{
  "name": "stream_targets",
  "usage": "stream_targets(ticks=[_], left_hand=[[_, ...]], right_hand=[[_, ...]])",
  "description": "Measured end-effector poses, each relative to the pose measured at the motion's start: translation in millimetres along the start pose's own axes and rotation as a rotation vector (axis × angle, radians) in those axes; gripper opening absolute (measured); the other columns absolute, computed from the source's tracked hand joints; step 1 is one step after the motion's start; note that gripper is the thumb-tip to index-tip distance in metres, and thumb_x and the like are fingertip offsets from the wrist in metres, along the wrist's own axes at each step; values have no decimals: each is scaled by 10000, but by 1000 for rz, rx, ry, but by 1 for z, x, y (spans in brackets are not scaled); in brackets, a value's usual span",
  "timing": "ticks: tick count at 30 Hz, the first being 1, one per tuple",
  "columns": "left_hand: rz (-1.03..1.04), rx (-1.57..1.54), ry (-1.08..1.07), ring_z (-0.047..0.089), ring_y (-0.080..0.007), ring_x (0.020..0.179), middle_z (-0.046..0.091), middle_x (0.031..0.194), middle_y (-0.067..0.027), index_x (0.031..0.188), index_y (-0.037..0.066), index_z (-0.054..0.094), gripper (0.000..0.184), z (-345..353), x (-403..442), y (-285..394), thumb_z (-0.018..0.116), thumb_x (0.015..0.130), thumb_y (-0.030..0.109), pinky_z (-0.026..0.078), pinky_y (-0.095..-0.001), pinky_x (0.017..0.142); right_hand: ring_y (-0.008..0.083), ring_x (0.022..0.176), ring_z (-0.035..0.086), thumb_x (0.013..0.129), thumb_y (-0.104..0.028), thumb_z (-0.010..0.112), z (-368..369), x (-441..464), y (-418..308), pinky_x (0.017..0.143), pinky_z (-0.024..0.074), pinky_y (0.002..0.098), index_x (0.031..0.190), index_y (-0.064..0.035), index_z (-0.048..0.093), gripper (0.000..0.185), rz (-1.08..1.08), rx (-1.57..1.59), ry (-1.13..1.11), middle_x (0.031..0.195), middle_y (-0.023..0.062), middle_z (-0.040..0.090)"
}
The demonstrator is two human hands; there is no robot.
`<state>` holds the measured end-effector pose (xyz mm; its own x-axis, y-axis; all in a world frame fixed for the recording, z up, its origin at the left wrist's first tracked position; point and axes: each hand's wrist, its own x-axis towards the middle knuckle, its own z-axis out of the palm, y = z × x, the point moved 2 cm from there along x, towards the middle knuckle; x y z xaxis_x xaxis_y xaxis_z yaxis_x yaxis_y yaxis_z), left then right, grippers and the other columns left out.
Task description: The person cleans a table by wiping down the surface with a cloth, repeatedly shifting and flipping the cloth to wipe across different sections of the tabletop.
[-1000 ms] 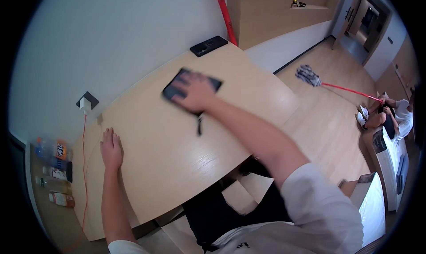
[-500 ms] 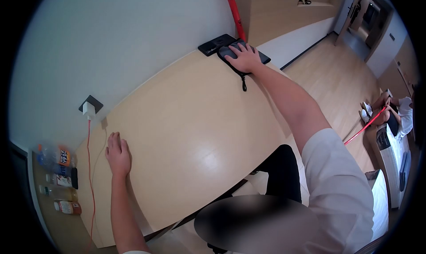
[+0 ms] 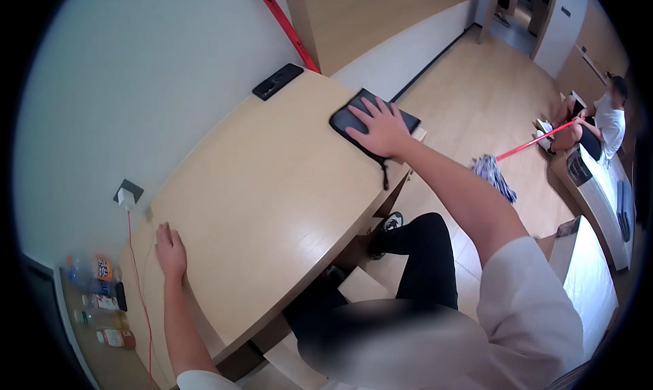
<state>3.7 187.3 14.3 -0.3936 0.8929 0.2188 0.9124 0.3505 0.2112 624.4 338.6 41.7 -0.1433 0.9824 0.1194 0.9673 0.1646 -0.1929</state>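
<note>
My right hand [image 3: 382, 130] lies spread on a flat black zip case [image 3: 350, 120] with a wrist strap, at the table's far right corner. The fingers press on its top and do not wrap round it. My left hand [image 3: 171, 251] rests on the wooden table [image 3: 245, 186] near its left end, fingers stretched out and nothing in them. Close beside it runs a thin red charging cable [image 3: 139, 281]. A black rectangular panel [image 3: 277, 82] is on the table by the wall, apart from the case.
A white charger [image 3: 126, 198] is plugged into the wall. Several bottles [image 3: 105, 318] stand at the left. A red pole [image 3: 286, 26] leans behind the table. On the right a seated person [image 3: 605, 121] holds a mop [image 3: 493, 175]. Another person's legs show in the doorway.
My right hand has slid the zip case off the black panel, towards the table's right edge. The left hand stays on the table. The camera view has shifted, bringing the mop head into sight.
</note>
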Motion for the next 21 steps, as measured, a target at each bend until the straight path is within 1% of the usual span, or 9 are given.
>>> stream_targets(ticks=[6,9,12,15,18,21], left_hand=[[-25,39,-9,336,-320,1549,414,1647,-144,1570,88,457,554,-8,-10,15,381,1111,388,228,-497,1273],[23,37,-12,336,-326,1547,409,1649,-156,1566,72,458,559,-4,-5,9,385,1109,385,237,-490,1270],[32,38,-11,341,-331,1544,416,1643,-173,1555,46,466,560,1,0,-1,402,1105,372,247,-476,1266],[49,-9,18,393,-361,1509,458,1606,-202,1531,20,487,534,-4,-5,1,471,1084,313,287,-473,1247],[46,-45,56,440,-388,1474,499,1569,-217,1508,6,507,514,-6,-8,6,523,1062,262,325,-475,1226],[58,-112,85,449,-386,1470,506,1560,-224,1492,-14,516,505,0,-4,-3,528,1060,247,333,-470,1221]], right_hand=[[375,1606,177,1011,-689,384,-9,-54,21,1293,106,572,1644,-272,369,758,6,-41,0,1731,139,258],[390,1601,186,1008,-685,396,-7,-62,23,1287,109,586,1639,-276,378,752,-5,-41,12,1726,143,270],[411,1595,189,1005,-675,408,-6,-61,24,1278,116,602,1633,-273,389,746,-20,-39,42,1719,150,283],[429,1591,185,1003,-668,408,-5,-60,21,1269,118,612,1626,-267,402,742,-38,-32,40,1713,161,294],[424,1597,166,1013,-670,379,-4,-52,18,1278,89,607,1637,-266,379,744,-43,9,24,1724,166,262],[423,1602,151,1020,-662,368,-4,-42,12,1282,75,605,1644,-255,367,745,-55,4,8,1729,169,246]])
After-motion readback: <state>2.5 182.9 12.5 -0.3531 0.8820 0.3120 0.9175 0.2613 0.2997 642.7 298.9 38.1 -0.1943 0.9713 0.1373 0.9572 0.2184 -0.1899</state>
